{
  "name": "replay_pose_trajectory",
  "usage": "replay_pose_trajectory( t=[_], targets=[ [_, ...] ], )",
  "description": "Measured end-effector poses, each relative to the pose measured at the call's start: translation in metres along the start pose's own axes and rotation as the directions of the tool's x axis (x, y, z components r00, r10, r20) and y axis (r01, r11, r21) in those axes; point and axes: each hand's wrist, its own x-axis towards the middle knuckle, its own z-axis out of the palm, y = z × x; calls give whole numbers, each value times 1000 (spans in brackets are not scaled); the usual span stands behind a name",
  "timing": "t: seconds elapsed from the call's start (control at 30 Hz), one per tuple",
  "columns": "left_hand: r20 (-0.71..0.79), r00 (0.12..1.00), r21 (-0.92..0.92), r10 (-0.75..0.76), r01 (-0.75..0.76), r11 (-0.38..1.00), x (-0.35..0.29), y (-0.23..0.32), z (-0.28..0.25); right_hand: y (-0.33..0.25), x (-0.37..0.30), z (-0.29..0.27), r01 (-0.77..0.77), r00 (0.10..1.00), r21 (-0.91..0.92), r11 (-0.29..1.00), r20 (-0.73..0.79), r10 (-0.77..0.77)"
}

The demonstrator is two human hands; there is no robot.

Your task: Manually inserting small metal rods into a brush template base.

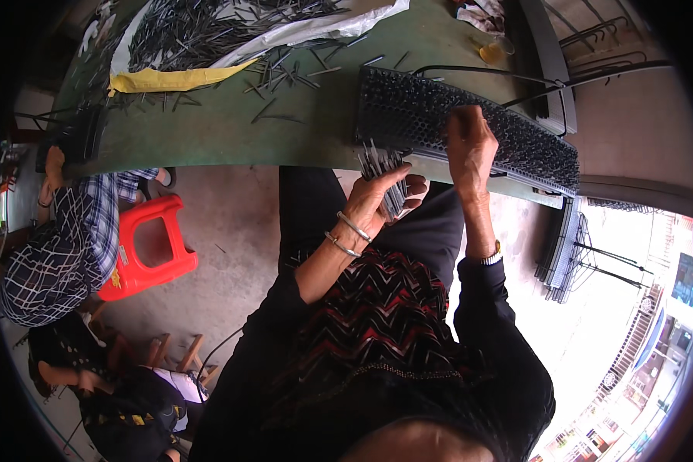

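Note:
My left hand (383, 192) is wrapped round a bundle of thin dark grey rods (393, 189), whose ends fan out above the fingers. It is just in front of the green table's edge. A long black rack (404, 108) full of small round holes lies along the table's right side, and many holes toward its right end bristle with dark pieces. My right hand (470, 150) is over the middle of this rack with its fingers curled together, slightly blurred. Whatever its fingertips may hold is hidden.
Loose rods (285, 73) lie scattered on the green table (208, 138), beside a white and yellow sack (185, 79) heaped with more. A cup of yellow liquid (496, 51) stands at the far right. A red stool (181, 254) and other people (69, 246) are at the left.

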Motion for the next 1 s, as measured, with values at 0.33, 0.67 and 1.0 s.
replay_pose_trajectory(
  t=[0.33,0.67,1.0],
  targets=[
    [26,1000,-52,-7,9,999,-2,-3,-2,-6,-9,17,-28,997,-281,959,63,48],
    [36,999,56,23,-25,998,-6,-7,-2,2,-24,8,24,999,-339,941,-25,-34],
    [163,979,320,-126,69,945,2,-41,-27,-92,-18,40,595,796,-95,798,208,-568]
  ],
)
